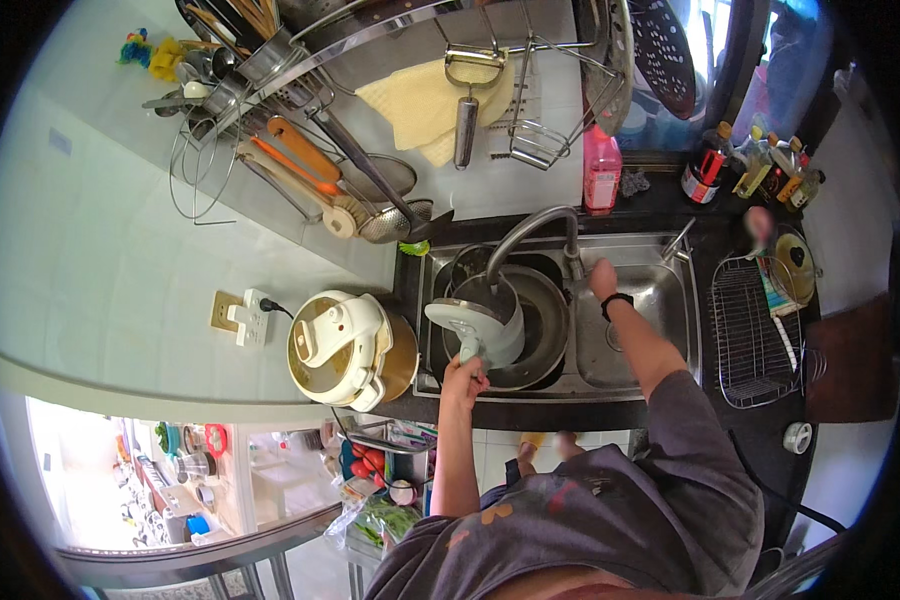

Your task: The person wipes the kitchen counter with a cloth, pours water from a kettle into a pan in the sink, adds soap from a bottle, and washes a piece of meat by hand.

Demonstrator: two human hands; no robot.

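Observation:
My left hand (pixel 465 381) grips the handle of a pale electric kettle (pixel 506 341). The kettle's lid (pixel 461 316) is raised, and its mouth sits beneath the end of a gooseneck faucet (pixel 534 217). I cannot tell whether water is running. Below the kettle a wide dark pan (pixel 547 330) rests in the left sink basin. My right hand (pixel 604 278), with a black band on the wrist, is closed at the faucet's base, on its side lever, which the fingers mostly hide. The right basin (pixel 645 315) of the steel sink lies under that forearm.
An electric pressure cooker (pixel 352 349) stands left of the sink. To the right are a wire basket (pixel 754 337) and a glass lid (pixel 793 266). A pink bottle (pixel 602 172) and sauce bottles (pixel 709 169) line the back. Ladles and strainers (pixel 397 219) hang overhead from a rack.

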